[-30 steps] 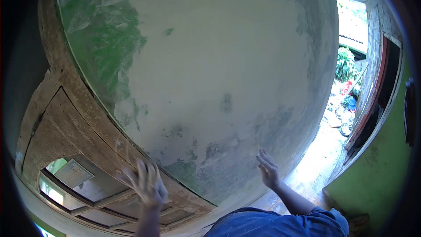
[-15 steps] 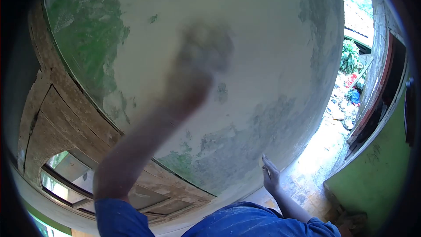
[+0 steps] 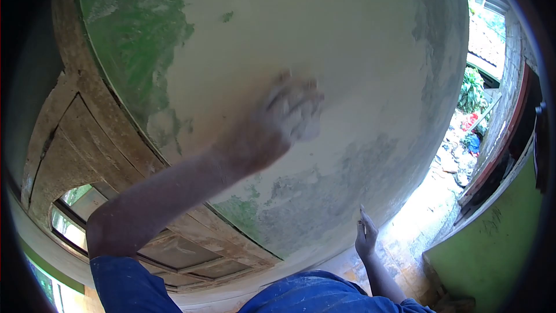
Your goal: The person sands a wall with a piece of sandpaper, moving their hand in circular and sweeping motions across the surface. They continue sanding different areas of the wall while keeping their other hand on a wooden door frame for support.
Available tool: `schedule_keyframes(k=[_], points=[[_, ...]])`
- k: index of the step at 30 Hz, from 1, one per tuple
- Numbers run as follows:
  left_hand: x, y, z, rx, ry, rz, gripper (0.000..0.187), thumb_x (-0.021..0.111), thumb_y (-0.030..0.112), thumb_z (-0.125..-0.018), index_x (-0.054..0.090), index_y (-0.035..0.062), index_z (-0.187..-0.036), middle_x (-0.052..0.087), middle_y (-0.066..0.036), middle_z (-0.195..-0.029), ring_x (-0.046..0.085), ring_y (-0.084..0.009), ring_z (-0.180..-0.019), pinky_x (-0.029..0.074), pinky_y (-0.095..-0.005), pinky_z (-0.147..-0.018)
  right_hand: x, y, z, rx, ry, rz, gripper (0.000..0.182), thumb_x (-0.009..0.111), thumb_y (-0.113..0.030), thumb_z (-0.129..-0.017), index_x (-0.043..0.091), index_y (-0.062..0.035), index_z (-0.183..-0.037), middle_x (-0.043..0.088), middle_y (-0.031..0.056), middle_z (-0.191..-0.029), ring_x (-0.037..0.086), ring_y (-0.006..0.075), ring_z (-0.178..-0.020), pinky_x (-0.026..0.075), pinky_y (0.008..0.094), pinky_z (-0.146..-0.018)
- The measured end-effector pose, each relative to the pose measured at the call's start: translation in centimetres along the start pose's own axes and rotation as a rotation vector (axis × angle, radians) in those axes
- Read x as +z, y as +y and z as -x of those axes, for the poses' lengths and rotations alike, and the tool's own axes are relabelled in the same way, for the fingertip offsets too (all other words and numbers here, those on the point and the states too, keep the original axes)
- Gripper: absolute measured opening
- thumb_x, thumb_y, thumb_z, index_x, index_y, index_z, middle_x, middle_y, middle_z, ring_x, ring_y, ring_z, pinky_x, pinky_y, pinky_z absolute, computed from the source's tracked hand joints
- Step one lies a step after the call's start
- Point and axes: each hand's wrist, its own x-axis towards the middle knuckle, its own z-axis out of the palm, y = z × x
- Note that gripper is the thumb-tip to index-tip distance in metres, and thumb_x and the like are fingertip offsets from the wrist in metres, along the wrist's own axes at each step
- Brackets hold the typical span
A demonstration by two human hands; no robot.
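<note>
My left hand [image 3: 284,119] is against the wall [image 3: 353,64], smeared by motion. Its fingers are bent over something pale that I cannot make out. Around it the wall is off-white, with green patches at the left and grey ones at the right and below. Lower right, my right hand [image 3: 366,235] is raised beside the wall's lower part, pale dust on it, its fingers extended and fairly straight. Nothing shows in its grasp.
A wooden frame [image 3: 110,133] with glass panes runs along the wall's left and lower edge. At the right are a bright passage with plants [image 3: 472,90] and scattered debris, a dark opening with a reddish frame, and a green wall [image 3: 492,243].
My left hand has moved down and slightly right across the wall, and its elbow has shifted left. The view has shifted slightly. My right hand keeps nearly the same pose.
</note>
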Motion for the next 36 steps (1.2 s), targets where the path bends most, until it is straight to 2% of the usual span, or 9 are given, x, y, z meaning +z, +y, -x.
schedule_keyframes(k=[5, 7, 12, 13, 17, 22, 28, 30, 36], points=[[-5.0, -8.8, -2.7, -0.006, 0.119, -0.112, 0.039, 0.052, 0.011, -0.085, 0.055, 0.023, -0.122, 0.046, 0.002, -0.136, 0.031, -0.0226, -0.133, 0.014, -0.0509, -0.112, 0.6, 0.8, 0.6, 0.018, 0.028, -0.084, 0.03, 0.048, 0.005, -0.087, 0.055, 0.0063, -0.116, 0.054, 0.0215, -0.123, 0.052, 0.0293, -0.117, 0.04, 0.0343, -0.096], [-7.5, -13.3, -3.9, -0.311, 0.301, -0.351, 0.037, 0.053, 0.01, -0.085, 0.056, 0.0231, -0.12, 0.05, -0.002, -0.132, 0.034, -0.0229, -0.131, 0.017, -0.0502, -0.111, 0.2, 1.2, 0.3, 0.128, 0.046, -0.105, 0.028, 0.047, 0.003, -0.088, 0.055, 0.0059, -0.115, 0.056, 0.021, -0.121, 0.054, 0.0282, -0.113, 0.041, 0.0336, -0.094], [-3.3, -5.1, -2.7, -0.043, 0.092, -0.318, 0.033, 0.051, 0.006, -0.087, 0.054, 0.0066, -0.12, 0.051, -0.008, -0.129, 0.035, -0.0233, -0.13, 0.023, -0.0457, -0.111, 0.6, 2.2, -0.5, 0.078, 0.076, -0.102, 0.027, 0.047, 0.001, -0.089, 0.057, 0.0055, -0.113, 0.059, 0.0213, -0.114, 0.057, 0.0271, -0.107, 0.043, 0.0334, -0.091], [-1.6, -2.7, -0.9, 0.048, 0.093, 0.145, 0.033, 0.05, 0.007, -0.088, 0.05, -0.0003, -0.12, 0.052, -0.009, -0.129, 0.04, -0.0237, -0.127, 0.025, -0.0436, -0.11, 0.7, 2.0, -0.7, 0.061, 0.08, -0.089, 0.026, 0.047, 0.0, -0.089, 0.057, 0.0059, -0.112, 0.06, 0.0214, -0.111, 0.058, 0.0268, -0.105, 0.044, 0.0335, -0.089], [-4.2, -6.0, -1.7, 0.16, 0.116, 0.115, 0.03, 0.047, 0.01, -0.09, 0.055, 0.0113, -0.119, 0.051, -0.007, -0.13, 0.042, -0.0236, -0.126, 0.025, -0.0488, -0.109, 1.0, 0.2, -0.9, 0.048, 0.094, -0.119, 0.026, 0.047, 0.001, -0.088, 0.057, 0.0064, -0.111, 0.062, 0.0214, -0.105, 0.059, 0.0266, -0.1, 0.045, 0.0334, -0.086], [-12.0, -20.2, -5.0, -0.274, 0.316, -0.483, 0.044, 0.051, 0.003, -0.083, 0.051, 0.0209, -0.123, 0.049, -0.003, -0.131, 0.045, -0.0235, -0.122, 0.025, -0.0453, -0.11, 1.3, 1.1, 0.7, 0.069, 0.057, -0.148, 0.025, 0.048, 0.001, -0.088, 0.057, 0.0074, -0.11, 0.062, 0.0201, -0.102, 0.06, 0.0254, -0.096, 0.045, 0.032, -0.084], [-5.7, -10.7, -4.9, -0.016, 0.154, -0.526, 0.028, 0.052, 0.012, -0.086, 0.059, 0.0175, -0.113, 0.054, -0.003, -0.125, 0.048, -0.0222, -0.118, 0.025, -0.0457, -0.109, 0.9, 0.0, 1.1, 0.096, 0.052, -0.169, 0.024, 0.047, 0.0, -0.088, 0.057, 0.0075, -0.109, 0.063, 0.0185, -0.1, 0.06, 0.023, -0.094, 0.045, 0.0309, -0.083], [-3.3, -7.1, -2.3, 0.192, 0.215, 0.004, 0.027, 0.053, 0.011, -0.086, 0.06, 0.0169, -0.112, 0.059, -0.003, -0.119, 0.05, -0.0217, -0.116, 0.026, -0.043, -0.109, 0.8, 0.2, 1.2, 0.077, 0.062, -0.154, 0.024, 0.047, 0.0, -0.089, 0.057, 0.0075, -0.109, 0.063, 0.0183, -0.1, 0.06, 0.0223, -0.094, 0.045, 0.0308, -0.082], [-11.4, -20.7, -4.6, -0.194, 0.307, -0.334, 0.03, 0.05, 0.009, -0.086, 0.059, 0.0203, -0.113, 0.052, -0.003, -0.129, 0.046, -0.0188, -0.122, 0.022, -0.0493, -0.109, -0.2, -0.5, 1.1, 0.123, 0.084, -0.137, 0.024, 0.051, -0.007, -0.089, 0.058, 0.006, -0.109, 0.063, 0.0169, -0.098, 0.06, 0.0211, -0.093, 0.047, 0.0306, -0.08]])
